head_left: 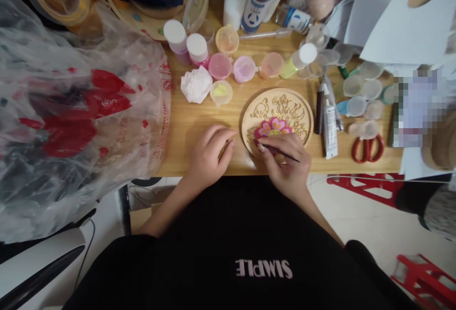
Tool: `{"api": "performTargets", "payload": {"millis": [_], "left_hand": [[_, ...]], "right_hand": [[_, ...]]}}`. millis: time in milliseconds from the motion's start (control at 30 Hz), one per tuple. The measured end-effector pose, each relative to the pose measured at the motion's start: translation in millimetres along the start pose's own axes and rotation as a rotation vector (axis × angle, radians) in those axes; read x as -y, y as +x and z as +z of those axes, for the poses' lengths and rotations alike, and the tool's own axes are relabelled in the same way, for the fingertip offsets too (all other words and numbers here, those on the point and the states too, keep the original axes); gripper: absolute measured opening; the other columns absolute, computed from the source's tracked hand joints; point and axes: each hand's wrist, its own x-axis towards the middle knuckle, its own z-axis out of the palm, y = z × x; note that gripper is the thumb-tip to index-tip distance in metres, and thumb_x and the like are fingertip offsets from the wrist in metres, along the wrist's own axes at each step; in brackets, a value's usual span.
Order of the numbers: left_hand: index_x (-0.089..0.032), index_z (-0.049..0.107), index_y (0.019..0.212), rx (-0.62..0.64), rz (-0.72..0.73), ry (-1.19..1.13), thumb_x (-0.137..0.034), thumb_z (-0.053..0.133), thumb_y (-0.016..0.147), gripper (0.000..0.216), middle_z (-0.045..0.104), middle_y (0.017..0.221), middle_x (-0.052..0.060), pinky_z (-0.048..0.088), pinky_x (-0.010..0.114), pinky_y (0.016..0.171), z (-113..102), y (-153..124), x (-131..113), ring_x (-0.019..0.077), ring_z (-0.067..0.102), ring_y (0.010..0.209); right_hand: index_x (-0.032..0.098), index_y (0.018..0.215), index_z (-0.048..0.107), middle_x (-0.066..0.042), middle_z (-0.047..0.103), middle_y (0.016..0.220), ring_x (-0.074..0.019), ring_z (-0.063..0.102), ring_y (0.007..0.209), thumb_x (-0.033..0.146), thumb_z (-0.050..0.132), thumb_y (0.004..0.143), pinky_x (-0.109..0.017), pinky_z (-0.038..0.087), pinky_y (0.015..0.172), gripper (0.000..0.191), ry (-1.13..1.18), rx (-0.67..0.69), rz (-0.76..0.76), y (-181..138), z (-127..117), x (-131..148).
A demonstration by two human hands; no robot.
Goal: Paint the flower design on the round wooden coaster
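Note:
A round wooden plate [247,115] with gold raised line patterns lies near the table's front edge. On it a pink flower [273,125] with a yellow centre stands out in colour. My right hand [290,160] pinches a slim dark paintbrush [285,154], its tip pointing left at the plate's lower part. That hand covers the plate's front rim. My left hand [212,153] rests on the table just left of the plate, thumb and forefinger loosely bent and a little apart, holding nothing.
Behind the plate stand small paint cups, among them a pink cup [220,66] and a lilac cup [244,69]. A crumpled tissue [195,85] lies left. To the right are a white tube [330,132] and red-handled scissors [367,149]. A plastic bag [135,125] covers the left side.

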Motion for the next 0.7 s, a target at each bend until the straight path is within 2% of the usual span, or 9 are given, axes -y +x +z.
{"api": "performTargets", "payload": {"millis": [700], "left_hand": [[-0.017, 0.062, 0.104, -0.015, 0.023, 0.012, -0.012, 0.052, 0.089, 0.018, 0.065, 0.096, 0.008, 0.054, 0.033, 0.081, 0.0, 0.2, 0.8, 0.0181, 0.063, 0.091]], "right_hand": [[0.023, 0.094, 0.069, -0.003, 0.074, 0.086, -0.0189, 0.066, 0.08, 0.015, 0.064, 0.084, -0.038, 0.052, 0.075, 0.014, -0.047, 0.081, -0.042, 8.3, -3.4, -5.4]]}}
